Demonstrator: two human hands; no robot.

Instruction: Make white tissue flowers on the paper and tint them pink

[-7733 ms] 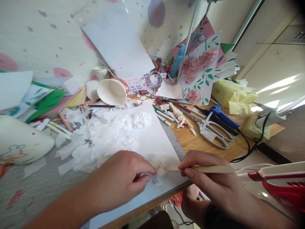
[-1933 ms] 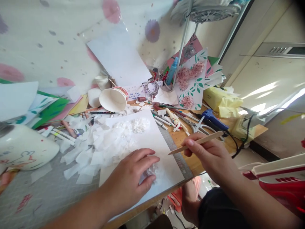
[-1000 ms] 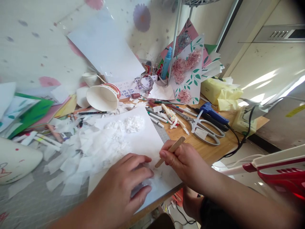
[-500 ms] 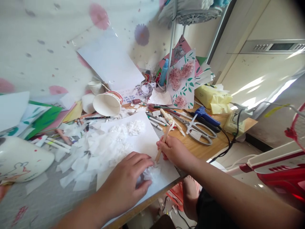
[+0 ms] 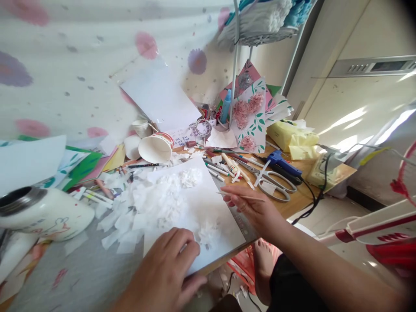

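My right hand (image 5: 251, 210) pinches a thin wooden craft stick (image 5: 242, 196), seen nearly edge-on, above the right side of a white paper sheet (image 5: 219, 199). Lower left, my left hand (image 5: 169, 264) rests at the sheet's near edge, fingers loosely bent and thumb apart, with nothing visible in it. Between the two hands a small ruffled tuft of white tissue paper (image 5: 208, 232) sits on the sheet. Fuller crumpled tissue clusters (image 5: 190, 177) cover the sheet's upper part. Loose tissue squares (image 5: 125, 227) are heaped to the left.
A white flask (image 5: 55, 212) lies on its side at the left. Behind the sheet are a tipped paper cup (image 5: 156, 147) and several markers. Scissors (image 5: 276, 184) and a blue glue gun (image 5: 282, 162) lie to the right, near the table edge and cables.
My left hand has drawn back toward me from the tissue tuft, leaving it on the sheet. My right hand has lifted away to the right, tilting the craft stick from steep to nearly level.
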